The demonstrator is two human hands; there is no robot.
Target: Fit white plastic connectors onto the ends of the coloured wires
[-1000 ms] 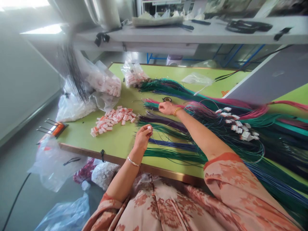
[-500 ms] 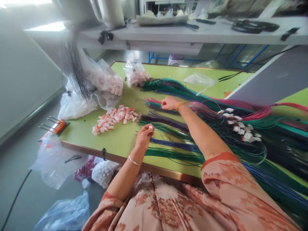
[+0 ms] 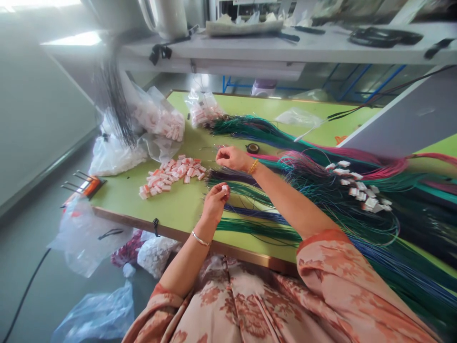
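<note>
My left hand [image 3: 215,202] pinches a small white connector [image 3: 224,188] between its fingertips, just above the green table [image 3: 178,209]. My right hand [image 3: 231,157] is closed on a thin wire it has drawn from the pink bundle [image 3: 307,159], and hovers over the purple and green wire ends [image 3: 232,178]. A loose heap of white and orange connectors [image 3: 171,175] lies on the table left of both hands. A cluster of fitted white connectors [image 3: 357,186] rests on the wires at the right.
Plastic bags of connectors [image 3: 160,121] sit at the table's far left, another bag [image 3: 203,109] behind. A tape roll [image 3: 253,148] lies past my right hand. An orange tool [image 3: 85,186] sits at the left corner. A shelf [image 3: 285,47] overhangs the table. Bags [image 3: 85,238] lie on the floor.
My right hand moved left and toward me, from the pink bundle to above the purple wire ends. My left hand kept the connector and stayed nearly still.
</note>
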